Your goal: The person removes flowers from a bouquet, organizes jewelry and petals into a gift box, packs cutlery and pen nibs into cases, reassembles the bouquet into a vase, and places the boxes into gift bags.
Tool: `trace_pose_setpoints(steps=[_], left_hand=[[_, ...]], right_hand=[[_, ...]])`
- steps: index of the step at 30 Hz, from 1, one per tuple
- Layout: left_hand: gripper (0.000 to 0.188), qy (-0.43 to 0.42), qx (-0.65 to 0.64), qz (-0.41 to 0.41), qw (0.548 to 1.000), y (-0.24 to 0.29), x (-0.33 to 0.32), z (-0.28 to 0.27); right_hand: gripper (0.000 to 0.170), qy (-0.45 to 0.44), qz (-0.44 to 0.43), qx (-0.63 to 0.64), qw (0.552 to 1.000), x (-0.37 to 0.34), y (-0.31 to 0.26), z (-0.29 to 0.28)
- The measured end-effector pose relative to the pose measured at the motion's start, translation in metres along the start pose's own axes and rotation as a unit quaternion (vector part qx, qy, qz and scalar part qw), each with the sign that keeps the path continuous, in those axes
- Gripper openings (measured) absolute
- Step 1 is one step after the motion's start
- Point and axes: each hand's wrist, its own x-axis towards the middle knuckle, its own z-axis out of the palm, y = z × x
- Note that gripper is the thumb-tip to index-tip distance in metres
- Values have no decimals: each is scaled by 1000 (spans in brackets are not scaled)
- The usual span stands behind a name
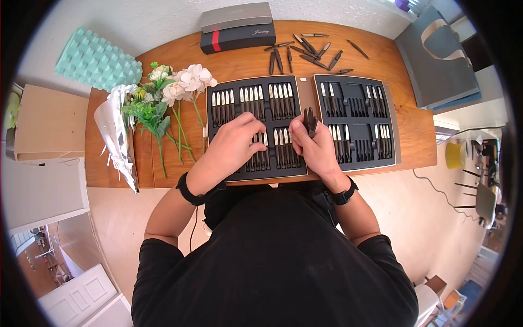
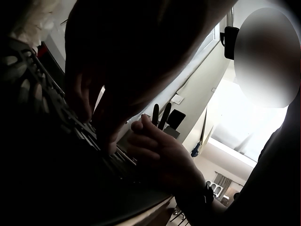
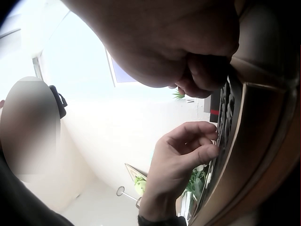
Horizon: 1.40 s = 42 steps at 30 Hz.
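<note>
White textured wall forms the rear boundary of the work area. Against it stands a wooden table; a gray paper bag with a pale strap handle is at its right end. Two black slotted trays lie flat, side by side, at the near edge, apparently so that both are within reach of either hand. To their left are a turquoise studded block, crumpled silver foil and artificial-looking flowers, grouped clear of the trays. Behind the left tray sits a black box with a red band and a gray upper part. Left hand reaches over the lower part of the left tray, fingers bent and thumb apart from them, beside the seated pieces; whether it pinches one cannot be told. Right hand, between the trays, is curled around several dark-handled implements, whose ends project above the fist; the common grip probably keeps them bundled. Further slim implements lie loose at mixed angles behind the right tray. Those seated in the trays stand in parallel groups, silvery pointed tips directed away from the person; individual slots seem to keep them aligned and separate. Middle sections of the right tray show no silvery tips.
</note>
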Motion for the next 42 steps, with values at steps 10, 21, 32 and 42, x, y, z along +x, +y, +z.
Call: trace_pose_setpoints(steps=[10,21,32,42], left_hand=[[35,-65,93,38,993,3,4,-2],[43,55,120,-27,991,-12,128,-27],[41,-42,249,-43,967,-23,239,37],[60,-38,261,37,964,-1,263,33]], right_hand=[[27,6,0,-5,1000,-1,0,0],[19,19,-21,-21,999,-2,-6,2],[21,31,-55,116,991,-28,-22,-30],[33,167,-139,-483,848,91,-114,-205]])
